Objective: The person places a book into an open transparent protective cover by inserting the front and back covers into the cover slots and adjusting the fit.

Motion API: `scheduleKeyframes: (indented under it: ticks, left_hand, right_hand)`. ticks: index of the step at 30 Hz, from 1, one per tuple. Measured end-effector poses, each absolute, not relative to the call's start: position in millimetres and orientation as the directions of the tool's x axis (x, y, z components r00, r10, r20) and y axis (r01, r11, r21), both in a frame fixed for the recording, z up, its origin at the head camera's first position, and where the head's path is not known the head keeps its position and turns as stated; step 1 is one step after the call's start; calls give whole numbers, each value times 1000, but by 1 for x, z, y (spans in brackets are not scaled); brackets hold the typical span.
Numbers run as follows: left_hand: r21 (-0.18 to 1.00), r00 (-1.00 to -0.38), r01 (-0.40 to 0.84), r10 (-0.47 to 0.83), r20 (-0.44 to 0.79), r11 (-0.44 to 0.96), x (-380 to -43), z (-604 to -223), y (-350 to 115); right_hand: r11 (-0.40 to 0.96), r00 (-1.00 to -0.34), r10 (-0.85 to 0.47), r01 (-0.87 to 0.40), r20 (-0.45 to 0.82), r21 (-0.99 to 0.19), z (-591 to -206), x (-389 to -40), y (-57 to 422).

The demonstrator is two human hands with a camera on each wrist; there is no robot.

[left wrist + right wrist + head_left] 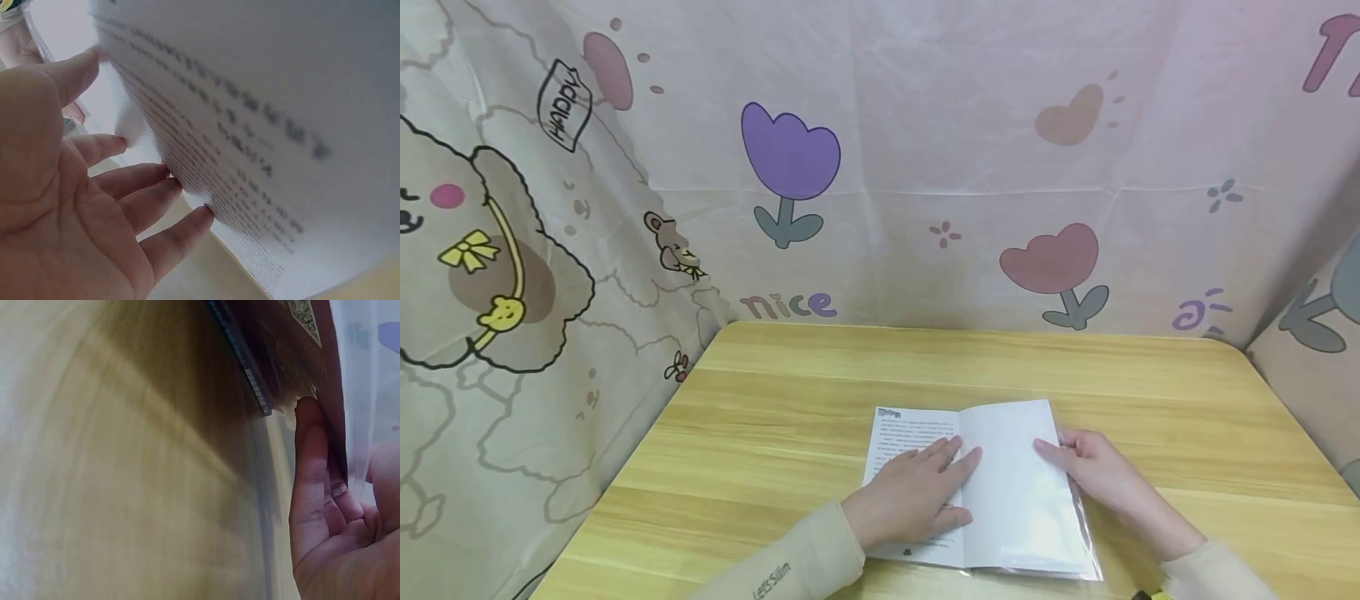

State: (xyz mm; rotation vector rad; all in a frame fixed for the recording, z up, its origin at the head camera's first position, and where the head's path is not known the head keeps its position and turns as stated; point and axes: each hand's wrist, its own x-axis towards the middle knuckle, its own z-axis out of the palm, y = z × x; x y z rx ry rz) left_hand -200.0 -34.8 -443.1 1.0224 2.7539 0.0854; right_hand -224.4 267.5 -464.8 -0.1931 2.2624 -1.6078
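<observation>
An open book (pixel 1011 500) lies on the table, with printed text on its left page and a blank white right page. A clear plastic sleeve shows along its right and lower edges. My left hand (pixel 913 496) rests flat across the left page and the middle fold, fingers spread. In the left wrist view its straight fingertips (pixel 205 215) touch the paper beside the lines of print. At the right edge, my right hand (pixel 1097 467) pinches the cover, thumb on top. The right wrist view shows its fingers (pixel 310 481) beneath the dark, patterned cover (pixel 284 344), raised off the table.
The wood-grain table (pixel 760 425) extends around the book, with rounded back corners. A printed cloth (pixel 910 150) hangs behind it and along both sides. Part of a yellow and black object (pixel 1159 595) shows at the bottom edge, near the right sleeve.
</observation>
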Motion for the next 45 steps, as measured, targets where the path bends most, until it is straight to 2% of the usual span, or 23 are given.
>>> scheduleKeyframes:
  ticks: [9,18,24,33,45]
  left_hand:
    - [102,-748,647,655,-108,756,-196,-442,-49]
    - [141,-804,589,595,4,796,-195,-441,-66]
    - [113,-821,571,567,65,813,-195,-442,-72]
    - [140,-837,547,543,69,825,-196,-444,-74]
    - [232,-838,542,538,84,808,-193,-447,-72]
  right_hand:
    - [402,-936,-286,78,-206,-912,-464,-227,269]
    - [432,-944,-262,71,-200,-899,-461,-227,286]
    - [431,-948,-236,96,-214,-897,-456,-225,295]
    - [493,-959,-183,102,-218,-864,-449,-224,304]
    - [490,-956,-177,120,-233,-863,-444,-227,312]
